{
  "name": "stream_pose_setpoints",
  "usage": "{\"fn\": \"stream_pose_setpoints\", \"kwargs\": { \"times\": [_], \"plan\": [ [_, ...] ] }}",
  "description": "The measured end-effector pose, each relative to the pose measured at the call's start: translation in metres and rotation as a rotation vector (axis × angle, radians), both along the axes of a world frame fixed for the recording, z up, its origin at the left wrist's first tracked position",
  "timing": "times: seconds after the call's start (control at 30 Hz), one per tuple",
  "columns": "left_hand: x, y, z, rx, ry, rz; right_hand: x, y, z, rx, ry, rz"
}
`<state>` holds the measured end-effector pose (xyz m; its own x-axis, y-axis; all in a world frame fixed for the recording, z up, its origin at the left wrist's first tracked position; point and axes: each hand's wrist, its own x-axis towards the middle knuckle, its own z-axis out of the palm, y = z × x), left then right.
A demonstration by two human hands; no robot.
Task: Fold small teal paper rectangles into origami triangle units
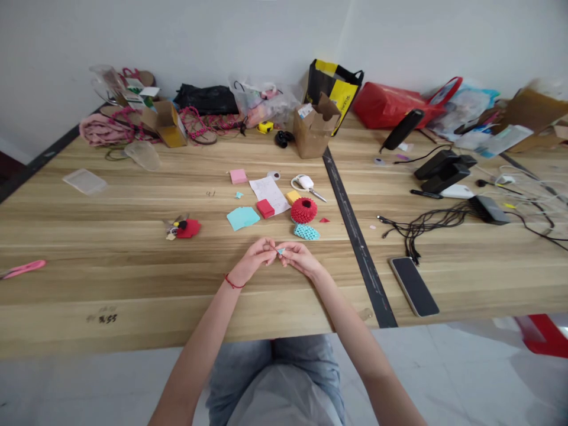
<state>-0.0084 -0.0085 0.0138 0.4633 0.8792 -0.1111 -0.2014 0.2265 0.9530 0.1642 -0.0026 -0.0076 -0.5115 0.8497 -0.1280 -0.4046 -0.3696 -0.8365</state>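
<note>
- Small teal paper piece [280, 251]: being pinched between the fingertips of both hands, low over the near part of the worktop [133, 236], straight in front of the person.
- Left hand [256, 255]: being held narrow, with the fingers curled and the tips closed on the left side of the piece; a red thread [233, 283] is being worn at the wrist.
- Right hand [298, 255]: being held narrow too, with the tips closed on the right side of the piece and touching the left hand's tips.
- Step in hand, as judged: a crease is being pressed into the piece. How far it is folded cannot be told, as the piece is too small.
- Next move, as judged: a light, even pinch with the edges aligned is being called for, since so small a piece could easily slip.
- Teal folded units [306, 232]: being stored just beyond the right hand.
- Red folded-paper ring [304, 210]: being stood behind the teal units.
- Teal sheets [242, 218], red pad [265, 208] and white note [269, 194]: being laid out further back.
- Phone [413, 286]: being left face up, well to the right.
</note>
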Motion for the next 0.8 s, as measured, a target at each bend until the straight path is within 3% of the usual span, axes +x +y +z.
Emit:
{"fn": "stream_pose_setpoints", "kwargs": {
  "times": [0.4, 0.8],
  "plan": [
    [-0.0017, 0.0002, 0.0053, -0.004, 0.082, -0.008, 0.0046, 0.0015, -0.0013, 0.16, -0.143, -0.021],
    [-0.0033, 0.0016, -0.0012, -0.006, 0.023, -0.077, -0.0012, -0.0035, -0.0024, -0.022, 0.016, 0.021]
  ]
}}
